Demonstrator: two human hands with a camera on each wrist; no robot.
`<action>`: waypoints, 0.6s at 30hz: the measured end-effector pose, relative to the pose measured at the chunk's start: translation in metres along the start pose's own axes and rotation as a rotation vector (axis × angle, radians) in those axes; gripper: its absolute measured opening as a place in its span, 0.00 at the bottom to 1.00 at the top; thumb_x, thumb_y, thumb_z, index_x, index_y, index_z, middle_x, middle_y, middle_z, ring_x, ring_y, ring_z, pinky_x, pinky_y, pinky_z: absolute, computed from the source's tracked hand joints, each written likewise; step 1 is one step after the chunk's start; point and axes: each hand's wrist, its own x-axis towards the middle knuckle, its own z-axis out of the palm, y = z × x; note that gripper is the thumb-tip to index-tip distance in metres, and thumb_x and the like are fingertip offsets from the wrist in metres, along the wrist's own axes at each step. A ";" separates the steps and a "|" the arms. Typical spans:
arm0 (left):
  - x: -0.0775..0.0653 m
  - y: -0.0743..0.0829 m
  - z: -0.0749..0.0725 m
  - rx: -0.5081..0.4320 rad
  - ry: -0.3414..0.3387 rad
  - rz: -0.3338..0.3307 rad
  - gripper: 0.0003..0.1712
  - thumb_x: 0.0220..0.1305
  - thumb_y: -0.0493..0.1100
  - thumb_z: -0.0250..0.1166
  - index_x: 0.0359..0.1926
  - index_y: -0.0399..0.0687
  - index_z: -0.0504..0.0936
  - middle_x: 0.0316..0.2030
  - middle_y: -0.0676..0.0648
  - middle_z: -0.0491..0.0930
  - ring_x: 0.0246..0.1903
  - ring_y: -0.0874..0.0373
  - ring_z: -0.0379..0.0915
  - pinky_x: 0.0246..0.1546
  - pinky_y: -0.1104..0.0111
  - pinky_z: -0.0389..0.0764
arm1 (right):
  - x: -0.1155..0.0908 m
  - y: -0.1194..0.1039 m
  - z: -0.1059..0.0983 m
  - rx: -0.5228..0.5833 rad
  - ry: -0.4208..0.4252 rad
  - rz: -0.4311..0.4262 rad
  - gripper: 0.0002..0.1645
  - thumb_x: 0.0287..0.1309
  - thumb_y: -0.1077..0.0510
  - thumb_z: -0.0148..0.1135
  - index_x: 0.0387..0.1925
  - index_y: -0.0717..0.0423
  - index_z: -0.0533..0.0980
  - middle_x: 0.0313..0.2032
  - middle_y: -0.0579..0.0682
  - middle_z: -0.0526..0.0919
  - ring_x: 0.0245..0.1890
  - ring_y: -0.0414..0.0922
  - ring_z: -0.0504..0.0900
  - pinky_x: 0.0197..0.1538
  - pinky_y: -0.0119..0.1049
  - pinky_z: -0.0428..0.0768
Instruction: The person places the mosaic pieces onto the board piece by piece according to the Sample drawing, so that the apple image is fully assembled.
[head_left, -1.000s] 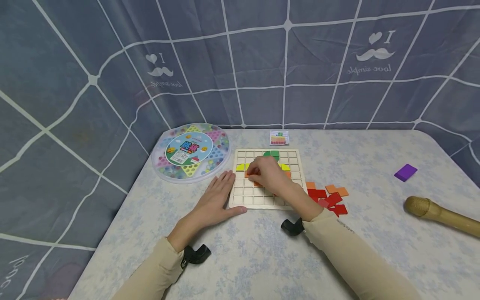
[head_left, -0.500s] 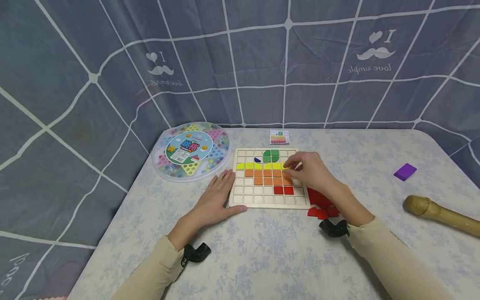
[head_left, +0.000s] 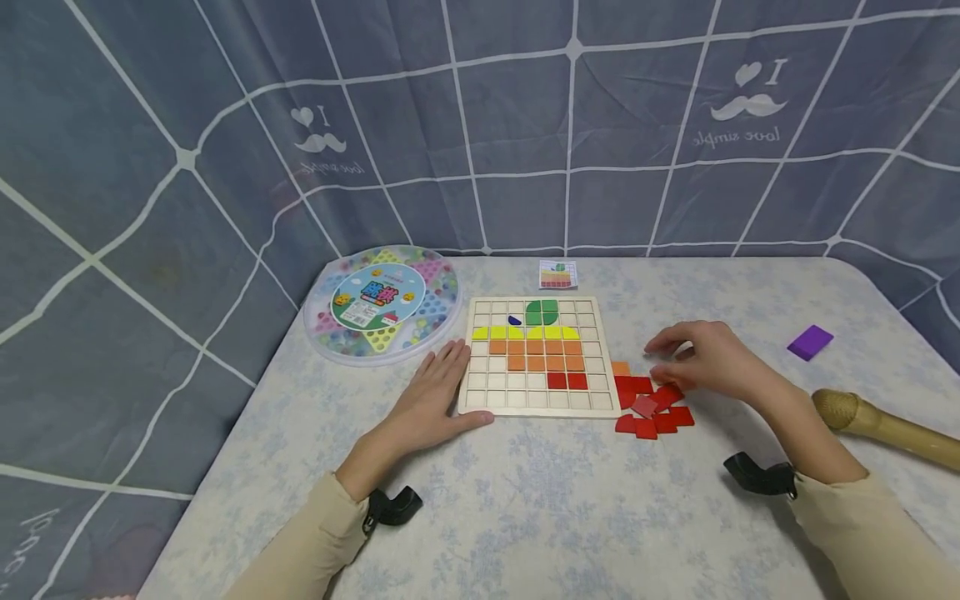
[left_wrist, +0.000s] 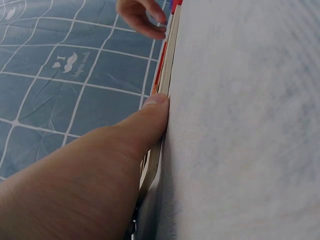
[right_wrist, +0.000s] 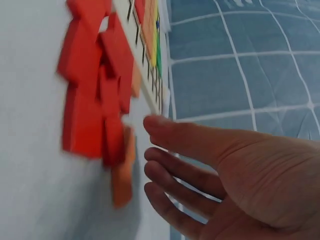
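A square wooden grid board lies on the table, bearing green, yellow, orange and red tiles plus a small dark blue piece. My left hand lies against its left side with fingers spread; the thumb touches the front-left corner. Over the right end of a pile of loose red tiles hovers my right hand, thumb and fingers apart. In the right wrist view an orange tile sits by the red ones, clear of the fingertips. Nothing shows between those fingers.
A small pattern card lies behind the board. To the left sits a round clear-lidded game box. A purple block and a brown microphone-shaped object are at the right. A blue curtain hangs behind the table.
My right hand has left the board and moved right to the loose tiles. The orange and yellow tiles it covered are now visible. My left hand has stayed put.
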 end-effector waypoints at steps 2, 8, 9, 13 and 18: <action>0.000 -0.001 0.000 0.007 0.000 0.003 0.64 0.67 0.68 0.67 0.83 0.34 0.45 0.84 0.37 0.44 0.85 0.44 0.35 0.85 0.48 0.39 | -0.004 0.005 0.000 -0.010 -0.007 -0.002 0.22 0.57 0.55 0.80 0.51 0.60 0.87 0.45 0.56 0.89 0.45 0.54 0.87 0.47 0.48 0.90; 0.000 -0.001 -0.002 0.006 0.005 0.010 0.63 0.67 0.66 0.68 0.83 0.33 0.46 0.84 0.36 0.45 0.85 0.43 0.36 0.85 0.47 0.39 | -0.005 0.012 0.006 -0.022 0.014 -0.031 0.19 0.55 0.60 0.80 0.49 0.58 0.88 0.44 0.53 0.88 0.45 0.52 0.85 0.50 0.53 0.89; 0.000 0.000 -0.002 0.005 0.005 0.009 0.63 0.67 0.66 0.68 0.83 0.33 0.46 0.84 0.36 0.45 0.85 0.43 0.36 0.85 0.48 0.39 | -0.005 0.012 0.006 -0.027 0.020 -0.042 0.18 0.55 0.60 0.80 0.48 0.58 0.88 0.43 0.52 0.88 0.44 0.52 0.86 0.50 0.53 0.89; -0.001 0.001 -0.002 0.001 0.005 0.010 0.63 0.67 0.66 0.68 0.83 0.32 0.46 0.84 0.36 0.45 0.85 0.43 0.36 0.85 0.47 0.39 | -0.004 0.015 0.007 -0.054 0.038 -0.103 0.17 0.55 0.61 0.80 0.47 0.56 0.89 0.42 0.50 0.89 0.45 0.51 0.86 0.51 0.52 0.89; -0.001 0.001 -0.001 -0.004 0.006 0.011 0.64 0.67 0.67 0.68 0.83 0.33 0.45 0.84 0.37 0.45 0.85 0.43 0.36 0.85 0.48 0.38 | -0.005 0.021 0.006 -0.088 0.034 -0.191 0.17 0.54 0.61 0.81 0.47 0.53 0.89 0.43 0.46 0.89 0.46 0.49 0.87 0.51 0.50 0.90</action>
